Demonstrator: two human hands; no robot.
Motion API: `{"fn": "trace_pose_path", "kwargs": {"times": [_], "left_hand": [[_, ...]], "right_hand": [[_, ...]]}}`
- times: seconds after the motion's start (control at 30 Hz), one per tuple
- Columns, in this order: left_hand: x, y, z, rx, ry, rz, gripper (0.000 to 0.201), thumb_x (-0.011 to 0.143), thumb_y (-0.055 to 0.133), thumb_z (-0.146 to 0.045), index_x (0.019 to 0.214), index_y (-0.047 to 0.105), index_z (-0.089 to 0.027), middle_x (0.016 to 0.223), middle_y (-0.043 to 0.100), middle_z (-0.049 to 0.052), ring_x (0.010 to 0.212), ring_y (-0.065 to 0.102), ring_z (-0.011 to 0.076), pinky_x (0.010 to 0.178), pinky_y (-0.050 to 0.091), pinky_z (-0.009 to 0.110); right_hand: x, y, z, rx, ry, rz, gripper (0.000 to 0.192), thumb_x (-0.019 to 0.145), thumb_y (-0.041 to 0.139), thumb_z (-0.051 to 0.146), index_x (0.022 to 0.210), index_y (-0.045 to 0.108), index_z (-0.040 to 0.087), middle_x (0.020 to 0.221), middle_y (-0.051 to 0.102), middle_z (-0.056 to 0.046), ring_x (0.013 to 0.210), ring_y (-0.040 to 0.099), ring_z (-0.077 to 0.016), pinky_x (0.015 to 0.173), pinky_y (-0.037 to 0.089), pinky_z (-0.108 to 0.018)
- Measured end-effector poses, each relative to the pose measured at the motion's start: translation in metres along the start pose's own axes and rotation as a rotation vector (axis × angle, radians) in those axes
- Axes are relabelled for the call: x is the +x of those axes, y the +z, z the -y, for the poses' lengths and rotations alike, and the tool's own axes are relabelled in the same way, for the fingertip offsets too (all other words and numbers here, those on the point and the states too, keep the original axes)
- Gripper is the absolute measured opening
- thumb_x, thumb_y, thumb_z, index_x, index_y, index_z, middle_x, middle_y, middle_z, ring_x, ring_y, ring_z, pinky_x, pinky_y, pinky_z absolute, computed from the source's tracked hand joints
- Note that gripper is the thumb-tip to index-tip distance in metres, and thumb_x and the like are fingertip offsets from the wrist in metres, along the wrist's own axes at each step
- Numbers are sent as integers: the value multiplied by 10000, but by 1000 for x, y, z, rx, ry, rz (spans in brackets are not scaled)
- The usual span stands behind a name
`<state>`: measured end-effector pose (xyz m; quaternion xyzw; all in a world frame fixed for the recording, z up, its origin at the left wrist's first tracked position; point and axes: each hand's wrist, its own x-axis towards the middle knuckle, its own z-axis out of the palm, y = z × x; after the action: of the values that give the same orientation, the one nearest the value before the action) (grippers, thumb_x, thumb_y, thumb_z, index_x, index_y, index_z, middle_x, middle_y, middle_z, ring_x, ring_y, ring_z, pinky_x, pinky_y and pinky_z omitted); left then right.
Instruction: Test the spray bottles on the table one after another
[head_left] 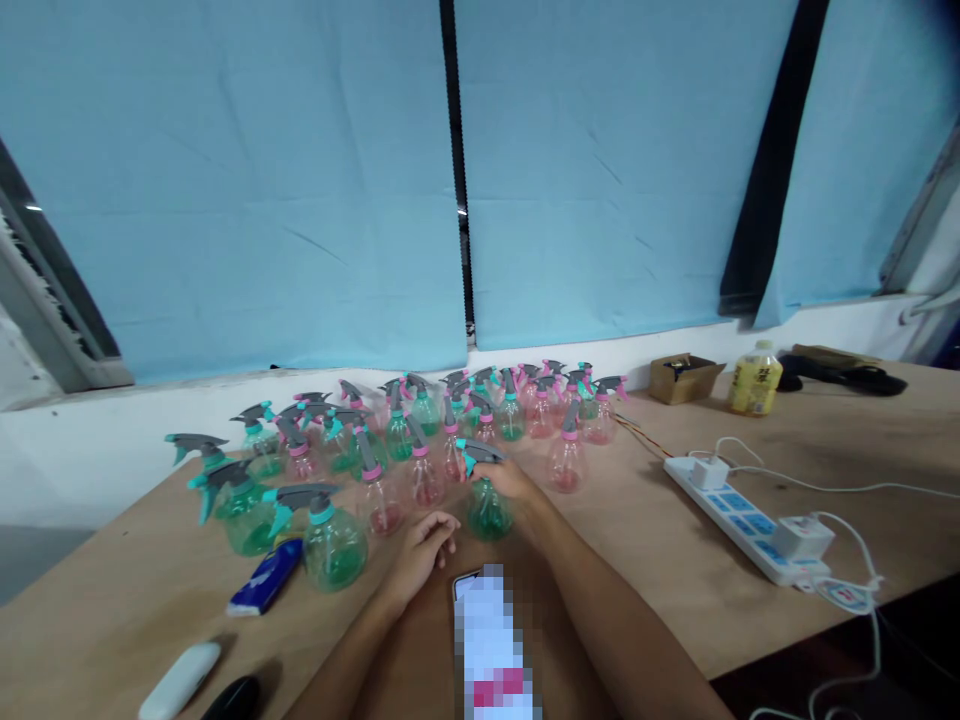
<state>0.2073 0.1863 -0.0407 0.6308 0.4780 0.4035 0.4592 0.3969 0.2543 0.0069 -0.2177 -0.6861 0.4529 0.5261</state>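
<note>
My right hand (508, 480) is wrapped round the neck of a green spray bottle (489, 513) with a grey and turquoise trigger head, which stands upright on the table. My left hand (429, 548) rests near it, fingers loosely curled and apart, holding nothing. Just left of that hand stand a pink spray bottle (384, 508) and a larger-looking green spray bottle (335, 552). Another pink spray bottle (566, 463) is right of my right hand. Between my forearms lies a phone (491, 640), its screen blurred out.
Many more spray bottles (400, 436) crowd the back of the wooden table (630, 560). A blue packet (266, 578) and a white case (180, 682) lie at left. To the right are a power strip (739, 520) with cables, a yellow drink bottle (754, 382) and a cardboard box (684, 380).
</note>
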Motion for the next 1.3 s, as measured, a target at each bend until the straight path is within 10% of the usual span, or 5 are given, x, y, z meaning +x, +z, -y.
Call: {"fn": "trace_pose_path", "kwargs": {"times": [1.3], "left_hand": [[1,-1,4,22,14,12,302,806,545,-467,828,626,-177,614,583,-25,446,466,84,418,292,187]], "right_hand": [[2,-3,-12,12,-28,39,260,661,519,160,819,718,213,838,700,-10,785,611,-164,685,457,-264]]}}
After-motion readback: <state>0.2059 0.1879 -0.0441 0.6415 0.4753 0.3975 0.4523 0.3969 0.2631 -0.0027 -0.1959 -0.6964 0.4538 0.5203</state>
